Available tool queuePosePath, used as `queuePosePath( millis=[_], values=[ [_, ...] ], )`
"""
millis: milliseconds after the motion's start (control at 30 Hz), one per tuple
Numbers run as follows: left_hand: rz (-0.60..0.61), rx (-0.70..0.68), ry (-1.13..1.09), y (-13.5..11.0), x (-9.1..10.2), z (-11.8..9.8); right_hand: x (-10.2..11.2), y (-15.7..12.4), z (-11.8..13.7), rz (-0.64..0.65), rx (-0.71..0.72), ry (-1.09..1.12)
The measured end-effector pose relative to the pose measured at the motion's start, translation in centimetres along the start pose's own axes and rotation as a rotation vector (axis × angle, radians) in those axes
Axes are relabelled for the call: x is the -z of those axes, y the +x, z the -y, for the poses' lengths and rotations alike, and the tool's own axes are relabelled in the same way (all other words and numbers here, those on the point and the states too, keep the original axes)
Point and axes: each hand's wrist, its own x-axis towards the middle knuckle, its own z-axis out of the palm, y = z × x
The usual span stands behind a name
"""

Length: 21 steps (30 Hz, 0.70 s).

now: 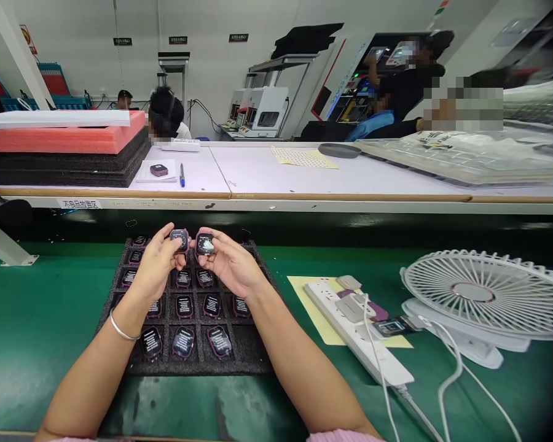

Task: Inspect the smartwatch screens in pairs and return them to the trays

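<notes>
Above black foam tray (pixel 251 351), left hand (pixel 155 269) and right hand (pixel 230 267) pinch glossy watches (pixel 205 244)

I have my left hand (pixel 155 265) and right hand (pixel 230 265) raised close together, fingers (pixel 164 233) curled closed, my left forearm (pixel 90 374) and right forearm (pixel 299 368) angling in over the near edge of the bench (pixel 37 344).

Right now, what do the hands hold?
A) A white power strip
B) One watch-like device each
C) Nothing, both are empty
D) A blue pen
B. The left hand grips a watch-like device between its fingers, and the right hand grips a second watch-like device.
</notes>
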Motion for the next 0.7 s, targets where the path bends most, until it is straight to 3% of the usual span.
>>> queuePosePath(
  millis=[233,700],
  values=[
    [0.074,-0.067,-0.014,0.0,0.41,0.12,-0.26,-0.29,0.59,0.019,0.048,-0.033],
    [0.11,-0.134,0.025,-0.4,0.02,-0.08,-0.63,-0.88,0.97,0.037,0.142,-0.17]
  ],
)
